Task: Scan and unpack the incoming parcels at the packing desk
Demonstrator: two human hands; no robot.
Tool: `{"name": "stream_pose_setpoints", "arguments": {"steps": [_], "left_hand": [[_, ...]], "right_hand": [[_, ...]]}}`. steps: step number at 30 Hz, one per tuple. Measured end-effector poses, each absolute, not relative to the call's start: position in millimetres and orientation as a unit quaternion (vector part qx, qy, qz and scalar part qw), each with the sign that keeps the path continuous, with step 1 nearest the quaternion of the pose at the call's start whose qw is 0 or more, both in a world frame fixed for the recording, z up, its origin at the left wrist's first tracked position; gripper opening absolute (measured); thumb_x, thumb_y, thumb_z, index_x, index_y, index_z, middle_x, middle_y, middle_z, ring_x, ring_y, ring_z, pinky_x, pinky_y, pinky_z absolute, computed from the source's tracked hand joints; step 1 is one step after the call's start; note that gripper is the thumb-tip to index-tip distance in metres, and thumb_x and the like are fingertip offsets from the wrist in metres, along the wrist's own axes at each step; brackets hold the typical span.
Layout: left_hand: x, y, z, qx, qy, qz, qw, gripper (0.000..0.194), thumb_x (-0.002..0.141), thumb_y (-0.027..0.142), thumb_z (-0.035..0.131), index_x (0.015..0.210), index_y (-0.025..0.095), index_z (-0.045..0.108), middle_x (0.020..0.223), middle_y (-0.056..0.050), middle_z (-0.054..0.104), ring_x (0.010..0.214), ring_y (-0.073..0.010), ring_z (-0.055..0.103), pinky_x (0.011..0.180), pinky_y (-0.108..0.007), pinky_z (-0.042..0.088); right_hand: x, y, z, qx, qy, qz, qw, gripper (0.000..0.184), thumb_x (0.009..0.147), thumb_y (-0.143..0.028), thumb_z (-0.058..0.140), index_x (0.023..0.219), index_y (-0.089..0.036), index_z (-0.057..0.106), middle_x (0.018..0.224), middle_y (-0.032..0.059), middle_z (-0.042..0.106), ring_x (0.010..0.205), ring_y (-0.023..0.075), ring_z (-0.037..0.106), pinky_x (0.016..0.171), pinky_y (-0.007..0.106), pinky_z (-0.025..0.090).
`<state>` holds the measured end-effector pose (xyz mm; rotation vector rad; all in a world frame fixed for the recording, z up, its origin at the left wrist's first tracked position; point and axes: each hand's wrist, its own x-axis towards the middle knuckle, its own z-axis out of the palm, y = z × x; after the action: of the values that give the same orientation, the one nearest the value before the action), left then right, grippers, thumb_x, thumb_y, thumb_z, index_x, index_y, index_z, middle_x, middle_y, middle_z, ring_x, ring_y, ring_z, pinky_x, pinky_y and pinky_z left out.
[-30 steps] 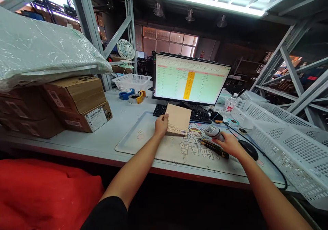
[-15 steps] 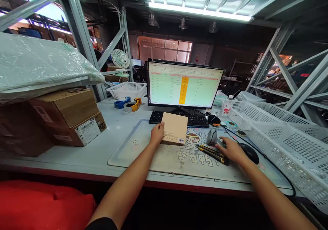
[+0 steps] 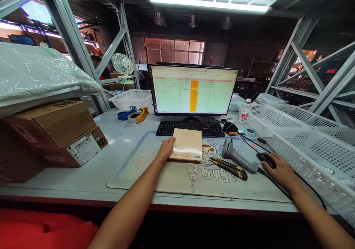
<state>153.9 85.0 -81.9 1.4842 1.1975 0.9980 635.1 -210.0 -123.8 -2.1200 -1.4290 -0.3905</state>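
Note:
My left hand (image 3: pixel 166 149) grips the left edge of a flat cream box (image 3: pixel 187 144) with small print and a barcode along its near edge. The box is on or just over the printed desk mat (image 3: pixel 169 180), in front of the black keyboard (image 3: pixel 163 128). Over at the right, my right hand (image 3: pixel 281 170) is laid over a black computer mouse (image 3: pixel 266 160), fingers curved on it. Between the hands lie a grey barcode scanner (image 3: pixel 239 158) with its cable and black-and-yellow utility knives (image 3: pixel 229 167).
A monitor (image 3: pixel 173 94) showing a spreadsheet stands behind the keyboard. Cardboard boxes (image 3: pixel 58 127) are stacked at left, near tape dispensers (image 3: pixel 135 116). White perforated baskets (image 3: pixel 313 156) line the right side, with a plastic bottle (image 3: pixel 244 112) beside them.
My right hand has moved right, from beside the scanner and knives onto the mouse. The scanner now lies fully in sight. My left hand still holds the box; the view has shifted slightly.

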Motion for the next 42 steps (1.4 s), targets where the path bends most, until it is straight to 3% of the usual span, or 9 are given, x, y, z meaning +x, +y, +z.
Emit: {"name": "stream_pose_setpoints", "arguments": {"steps": [7, 17, 27, 31, 34, 38, 40, 42], "left_hand": [[152.0, 85.9, -84.8, 0.634, 0.474, 0.391, 0.470, 0.060, 0.090, 0.073, 0.051, 0.080, 0.018, 0.073, 0.096, -0.015, 0.080, 0.100, -0.0362, 0.073, 0.087, -0.042, 0.053], [152.6, 78.9, -86.4, 0.679, 0.463, 0.375, 0.429, 0.056, 0.098, 0.065, 0.046, 0.075, 0.020, 0.071, 0.092, -0.013, 0.079, 0.093, -0.0340, 0.071, 0.087, -0.041, 0.051], [151.9, 80.4, -87.1, 0.701, 0.451, 0.374, 0.406, 0.057, 0.098, 0.066, 0.045, 0.070, 0.021, 0.066, 0.087, -0.013, 0.077, 0.092, -0.0344, 0.070, 0.086, -0.042, 0.052], [153.3, 78.4, -90.2, 0.705, 0.438, 0.384, 0.405, 0.060, 0.097, 0.070, 0.044, 0.069, 0.021, 0.064, 0.083, -0.012, 0.075, 0.086, -0.0333, 0.069, 0.083, -0.043, 0.052], [153.9, 71.3, -85.1, 0.710, 0.417, 0.409, 0.394, 0.062, 0.097, 0.072, 0.039, 0.071, 0.021, 0.062, 0.081, -0.011, 0.072, 0.083, -0.0305, 0.067, 0.080, -0.041, 0.052], [153.5, 42.6, -55.4, 0.733, 0.370, 0.448, 0.354, 0.059, 0.095, 0.075, 0.039, 0.081, 0.022, 0.063, 0.083, -0.008, 0.071, 0.082, -0.0266, 0.064, 0.080, -0.037, 0.050], [153.7, 12.6, -36.7, 0.773, 0.319, 0.440, 0.326, 0.054, 0.095, 0.072, 0.045, 0.090, 0.023, 0.067, 0.087, -0.009, 0.072, 0.082, -0.0266, 0.065, 0.081, -0.037, 0.050], [150.6, -29.5, -23.6, 0.835, 0.232, 0.414, 0.278, 0.049, 0.097, 0.066, 0.047, 0.102, 0.024, 0.071, 0.093, -0.010, 0.076, 0.085, -0.0271, 0.069, 0.082, -0.036, 0.052]], "right_hand": [[643.6, -211.3, -135.2, -0.782, -0.541, -0.147, 0.274, 0.059, 0.096, -0.059, 0.048, 0.138, -0.022, 0.067, 0.141, 0.0138, 0.065, 0.124, 0.0372, 0.067, 0.110, 0.054, 0.053], [653.7, -210.3, -140.1, -0.784, -0.538, -0.152, 0.270, 0.063, 0.093, -0.070, 0.047, 0.132, -0.028, 0.073, 0.139, 0.0111, 0.067, 0.122, 0.0391, 0.069, 0.090, 0.053, 0.061], [652.8, -207.4, -141.2, -0.776, -0.548, -0.165, 0.267, 0.061, 0.094, -0.067, 0.047, 0.132, -0.025, 0.071, 0.137, 0.0134, 0.067, 0.120, 0.0404, 0.070, 0.096, 0.055, 0.060], [649.2, -209.6, -138.8, -0.775, -0.543, -0.154, 0.283, 0.064, 0.094, -0.066, 0.048, 0.137, -0.022, 0.066, 0.136, 0.0165, 0.068, 0.125, 0.0417, 0.067, 0.107, 0.057, 0.055], [629.3, -203.2, -116.2, -0.763, -0.539, -0.185, 0.306, 0.068, 0.094, -0.066, 0.048, 0.140, -0.018, 0.062, 0.136, 0.0211, 0.067, 0.131, 0.0439, 0.062, 0.115, 0.060, 0.048], [551.2, -181.1, -45.7, -0.683, -0.607, -0.210, 0.347, 0.067, 0.099, -0.064, 0.048, 0.146, -0.017, 0.058, 0.146, 0.0216, 0.062, 0.141, 0.0403, 0.056, 0.122, 0.058, 0.041], [492.7, -181.3, -5.3, -0.627, -0.688, -0.164, 0.326, 0.072, 0.101, -0.063, 0.052, 0.156, -0.017, 0.048, 0.161, 0.0202, 0.050, 0.150, 0.0365, 0.047, 0.125, 0.053, 0.038], [433.8, -195.7, 28.2, -0.586, -0.762, -0.091, 0.260, 0.078, 0.102, -0.064, 0.054, 0.164, -0.019, 0.038, 0.161, 0.0191, 0.051, 0.149, 0.0342, 0.049, 0.123, 0.049, 0.041]]}}
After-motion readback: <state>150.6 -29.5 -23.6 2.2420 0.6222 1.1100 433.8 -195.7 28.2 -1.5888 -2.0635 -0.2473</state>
